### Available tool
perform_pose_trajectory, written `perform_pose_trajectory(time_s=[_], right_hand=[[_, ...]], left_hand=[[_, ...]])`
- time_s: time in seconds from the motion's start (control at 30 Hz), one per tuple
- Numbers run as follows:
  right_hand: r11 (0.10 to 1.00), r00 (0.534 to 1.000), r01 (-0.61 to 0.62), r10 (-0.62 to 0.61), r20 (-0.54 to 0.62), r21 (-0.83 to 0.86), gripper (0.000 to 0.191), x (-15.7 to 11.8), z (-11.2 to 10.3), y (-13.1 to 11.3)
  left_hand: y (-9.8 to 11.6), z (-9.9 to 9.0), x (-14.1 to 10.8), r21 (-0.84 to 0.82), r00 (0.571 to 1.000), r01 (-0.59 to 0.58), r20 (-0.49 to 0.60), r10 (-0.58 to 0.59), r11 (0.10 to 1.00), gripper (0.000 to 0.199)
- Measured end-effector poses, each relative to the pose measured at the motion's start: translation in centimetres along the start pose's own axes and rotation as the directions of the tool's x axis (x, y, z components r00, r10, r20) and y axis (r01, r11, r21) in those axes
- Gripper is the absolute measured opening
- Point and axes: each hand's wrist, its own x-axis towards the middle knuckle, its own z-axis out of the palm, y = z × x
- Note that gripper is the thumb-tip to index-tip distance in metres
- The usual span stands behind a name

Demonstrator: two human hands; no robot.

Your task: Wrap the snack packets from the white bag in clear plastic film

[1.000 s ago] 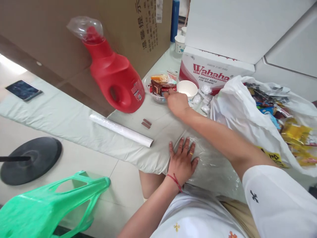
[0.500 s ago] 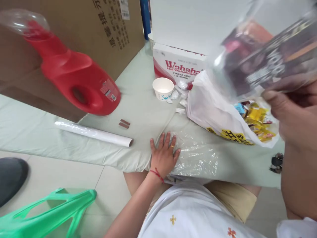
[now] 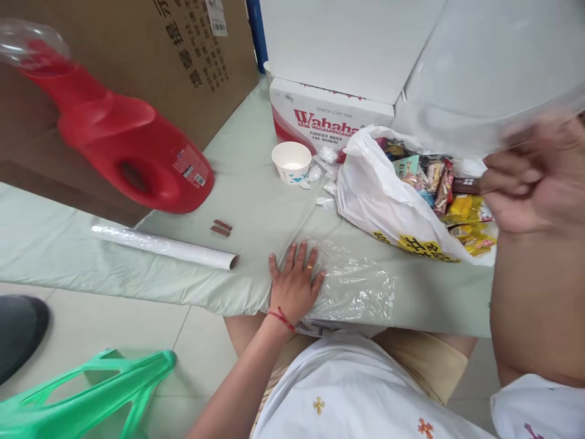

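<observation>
My left hand (image 3: 296,283) lies flat with fingers spread on the cloth-covered table, over the edge of a clear plastic sheet (image 3: 354,286). At the upper right my right hand (image 3: 534,174) is raised, fingers curled, pinching the edge of a clear plastic bag (image 3: 493,116) that is smeared by motion. Beneath and left of that hand sits a white carrier bag (image 3: 379,189), open to the right, with several wrapped snacks (image 3: 461,210) inside. A paper cup (image 3: 291,163) stands left of the bag, beside crumpled bits of plastic (image 3: 326,174).
A red jug (image 3: 132,146) stands at the left before a large cardboard box (image 3: 137,61). A white roll (image 3: 164,247) and two brown strips (image 3: 221,228) lie nearby. Behind the cup is a Wahaha box (image 3: 315,119). A green stool (image 3: 91,390) is on the floor.
My right hand has turned and the plastic package has swung up and right, its dark printed part now out of view. More snacks show in the carrier bag. My left hand stays flat.
</observation>
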Motion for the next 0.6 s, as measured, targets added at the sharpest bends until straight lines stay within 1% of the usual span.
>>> perform_pose_trajectory(time_s=[0.03,0.07,0.1,0.13,0.17,0.2,0.23,0.27,0.3,0.33,0.37,0.4,0.43,0.47,0.53,0.6], right_hand=[[0.984,1.0,-0.027,0.028,-0.002,0.178,0.021,-0.3,1.6,-1.6],[0.942,0.999,-0.045,0.034,0.038,0.332,0.014,-0.7,3.7,-3.1],[0.901,0.995,-0.039,-0.004,0.097,0.433,0.01,-0.9,6.0,-4.3],[0.89,0.98,-0.007,-0.085,0.181,0.455,0.01,-1.1,8.6,-5.3],[0.896,0.945,0.059,-0.192,0.264,0.44,0.011,-1.2,11.2,-6.3],[0.906,0.892,0.142,-0.292,0.344,0.399,0.015,-1.2,13.8,-7.1],[0.92,0.831,0.22,-0.35,0.432,0.323,0.019,-0.9,16.1,-7.8],[0.927,0.772,0.295,-0.375,0.513,0.234,0.022,-0.5,18.3,-8.5],[0.922,0.72,0.363,-0.371,0.586,0.138,0.024,0.1,20.3,-9.2],[0.906,0.682,0.421,-0.351,0.642,0.048,0.026,0.9,22.0,-9.9],[0.881,0.655,0.472,-0.336,0.677,-0.019,0.029,1.9,23.5,-10.6],[0.856,0.641,0.513,-0.33,0.693,-0.067,0.032,3.1,24.8,-11.4],[0.835,0.642,0.541,-0.332,0.691,-0.101,0.035,4.3,26.1,-12.1],[0.823,0.657,0.553,-0.335,0.675,-0.129,0.038,5.7,27.3,-12.8],[0.819,0.71,0.543,-0.331,0.622,-0.184,0.045,8.7,29.4,-14.1],[0.835,0.773,0.494,-0.293,0.563,-0.243,0.051,11.4,31.0,-15.2]], left_hand=[[0.0,0.0,0.0,-0.002,1.0,-0.001,0.003,0.001,1.0,0.06],[0.0,0.0,0.0,-0.004,1.0,-0.003,0.006,0.003,1.0,0.06],[0.0,-0.1,0.0,-0.007,1.0,-0.007,0.008,0.007,1.0,0.06],[0.0,-0.1,0.0,-0.009,1.0,-0.011,0.008,0.011,1.0,0.061],[0.0,-0.1,0.0,-0.011,1.0,-0.013,0.006,0.013,1.0,0.061],[0.0,-0.2,0.0,-0.012,1.0,-0.014,0.004,0.014,1.0,0.062],[0.0,-0.2,0.0,-0.012,1.0,-0.013,0.002,0.013,1.0,0.062],[-0.1,-0.2,-0.1,-0.012,1.0,-0.012,0.0,0.012,1.0,0.062],[-0.1,-0.3,-0.1,-0.01,1.0,-0.012,-0.005,0.012,1.0,0.062],[-0.1,-0.3,-0.1,-0.008,1.0,-0.013,-0.009,0.013,1.0,0.062],[-0.2,-0.3,-0.2,-0.007,1.0,-0.014,-0.013,0.014,1.0,0.062],[-0.2,-0.3,-0.2,-0.006,1.0,-0.016,-0.017,0.016,1.0,0.062],[-0.3,-0.2,-0.2,-0.007,1.0,-0.016,-0.02,0.016,1.0,0.062],[-0.3,-0.2,-0.2,-0.008,1.0,-0.016,-0.021,0.016,1.0,0.063],[-0.4,-0.2,-0.2,-0.01,1.0,-0.017,-0.016,0.017,1.0,0.063],[-0.3,-0.1,-0.2,-0.003,1.0,-0.017,-0.011,0.017,1.0,0.063]])
